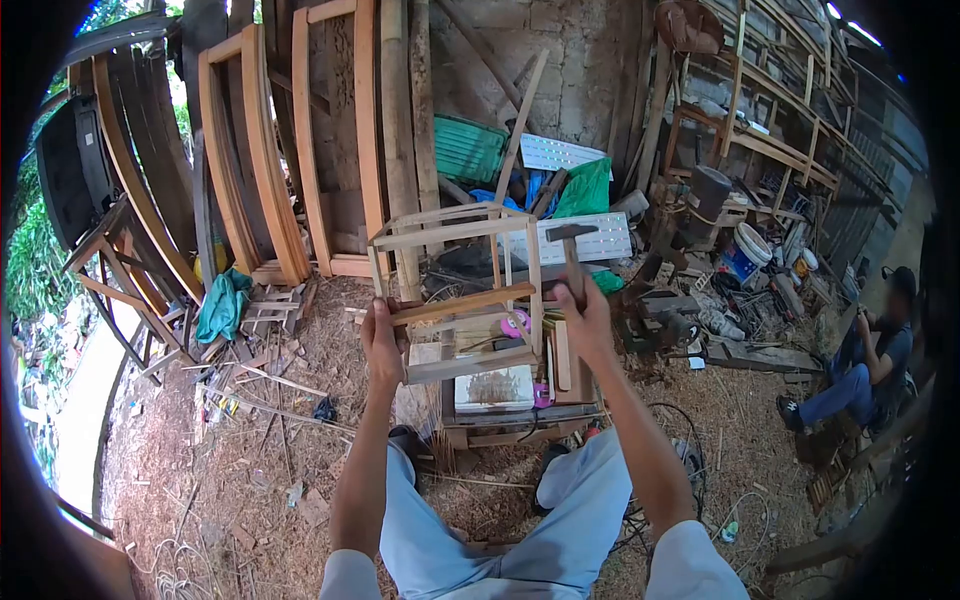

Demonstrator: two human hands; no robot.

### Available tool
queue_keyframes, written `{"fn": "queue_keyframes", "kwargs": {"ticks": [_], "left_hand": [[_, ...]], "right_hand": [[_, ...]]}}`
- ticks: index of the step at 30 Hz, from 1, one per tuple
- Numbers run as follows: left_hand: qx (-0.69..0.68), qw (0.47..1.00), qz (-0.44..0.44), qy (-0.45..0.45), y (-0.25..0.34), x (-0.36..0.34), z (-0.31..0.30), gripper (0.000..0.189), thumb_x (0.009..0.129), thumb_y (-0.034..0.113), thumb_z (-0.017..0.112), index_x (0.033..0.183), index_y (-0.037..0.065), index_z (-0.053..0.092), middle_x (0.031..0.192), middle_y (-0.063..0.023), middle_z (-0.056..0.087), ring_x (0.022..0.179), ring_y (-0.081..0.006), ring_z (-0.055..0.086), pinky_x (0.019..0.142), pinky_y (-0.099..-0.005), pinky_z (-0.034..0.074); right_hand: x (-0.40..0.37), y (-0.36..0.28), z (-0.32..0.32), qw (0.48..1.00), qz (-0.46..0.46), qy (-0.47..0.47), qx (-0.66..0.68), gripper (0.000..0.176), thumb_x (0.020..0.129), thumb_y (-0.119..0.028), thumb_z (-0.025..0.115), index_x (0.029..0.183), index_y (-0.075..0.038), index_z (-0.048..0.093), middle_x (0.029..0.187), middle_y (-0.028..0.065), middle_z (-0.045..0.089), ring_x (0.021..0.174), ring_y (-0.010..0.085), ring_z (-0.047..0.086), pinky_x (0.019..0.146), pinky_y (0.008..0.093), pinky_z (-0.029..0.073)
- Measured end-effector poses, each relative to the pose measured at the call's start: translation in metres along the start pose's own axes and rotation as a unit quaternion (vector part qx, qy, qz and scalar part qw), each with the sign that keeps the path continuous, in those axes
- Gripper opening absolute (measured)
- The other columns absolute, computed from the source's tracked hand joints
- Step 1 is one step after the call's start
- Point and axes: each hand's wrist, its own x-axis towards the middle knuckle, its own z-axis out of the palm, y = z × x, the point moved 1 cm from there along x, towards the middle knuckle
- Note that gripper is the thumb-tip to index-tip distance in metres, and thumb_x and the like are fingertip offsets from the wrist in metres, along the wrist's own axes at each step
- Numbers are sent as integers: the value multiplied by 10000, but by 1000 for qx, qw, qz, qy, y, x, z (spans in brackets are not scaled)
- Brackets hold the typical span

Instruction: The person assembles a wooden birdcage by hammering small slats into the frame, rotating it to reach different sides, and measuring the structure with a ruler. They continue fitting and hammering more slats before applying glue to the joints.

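My left hand (383,338) is closed at the left side of a small box-shaped wooden frame (452,240), where the end of a wooden strip (465,303) also meets my fingers. The strip slants across the frame's near side. In my right hand (586,316) is a hammer (573,248), gripped by its handle with the head up, just right of the frame. Below the frame stands a low wooden bench (470,436). On it are a stained white slab (494,388) and wood pieces (563,362). A pink round object (516,323) shows through the frame.
Tall wooden frames (262,150) lean against the back wall. A green crate (468,148) and white perforated panels (600,238) lie behind the bench. Buckets (745,250) and scrap fill the right. A seated person (872,345) is at far right. Shavings and a cable (690,430) cover the ground.
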Motion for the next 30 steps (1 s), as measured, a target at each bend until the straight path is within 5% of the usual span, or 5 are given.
{"fn": "queue_keyframes", "kwargs": {"ticks": [5,12,19,24,30], "left_hand": [[45,997,56,-13,-48,-10,-8,239,954,273,573,909,38,579,767,-22,630,536,-23,386,469,-194,300],[103,986,131,17,-100,-48,-10,105,883,68,612,951,-12,624,837,-37,635,697,-59,514,617,-219,415],[276,954,111,27,-137,-87,-36,139,839,50,596,957,-12,637,710,-27,615,591,-61,529,552,-224,432],[163,978,125,32,-157,-91,-36,165,831,38,591,986,-1,630,806,-60,664,659,-84,592,601,-228,464],[193,975,99,39,-157,-111,-35,126,847,43,535,965,23,576,826,-37,595,692,-134,391,680,-291,375]], "right_hand": [[-6,-28,-19,983,-6,-45,-179,276,936,-205,568,1139,-18,550,815,220,637,743,392,618,653,421,481],[-67,24,-15,943,-18,-77,-324,202,873,-57,548,1057,22,576,767,249,621,732,455,604,652,494,457],[-98,68,-6,943,-16,-124,-310,394,865,-65,563,1249,-25,484,882,257,620,774,436,617,646,514,486],[-105,60,9,900,30,-153,-407,452,877,-47,546,1318,-90,454,907,226,614,753,434,611,647,523,479],[-118,72,19,905,6,-118,-409,477,890,-35,523,1352,-117,434,872,194,600,720,418,603,617,509,482]]}}
